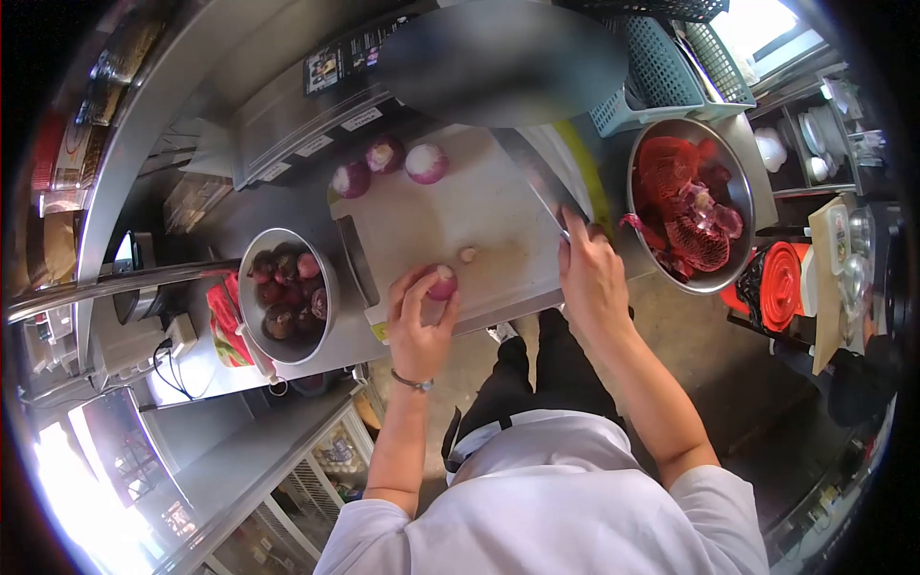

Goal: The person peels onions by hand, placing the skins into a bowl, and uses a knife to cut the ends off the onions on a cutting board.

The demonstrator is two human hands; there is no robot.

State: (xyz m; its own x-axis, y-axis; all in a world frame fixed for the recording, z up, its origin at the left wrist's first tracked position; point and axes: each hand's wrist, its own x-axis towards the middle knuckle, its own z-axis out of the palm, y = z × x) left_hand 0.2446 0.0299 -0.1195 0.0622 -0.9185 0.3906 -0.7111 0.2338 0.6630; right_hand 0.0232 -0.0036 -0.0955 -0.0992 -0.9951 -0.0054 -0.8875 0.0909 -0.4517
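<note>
Left hand [419, 321] fingers curl around a red onion [443, 283], pinning it at the near edge of the cutting board [460, 216]. Right hand [592, 278] wraps tight on a knife [541, 182] at the board's right side. Peeled onions [388, 163] line its far edge; bowl of onions [286, 295] sits left of it, bowl with red netting [692, 206] right.

- Left hand [419, 321] grips a peeled purple onion [443, 283] at the near edge of the pale rectangular cutting board [460, 216].
- Right hand [591, 278] holds a steel knife [537, 177] over the board's right side.
- Three peeled onions [388, 165] sit at the board's far edge.
- Steel bowl of unpeeled onions [286, 292] stands left of the board.
</note>
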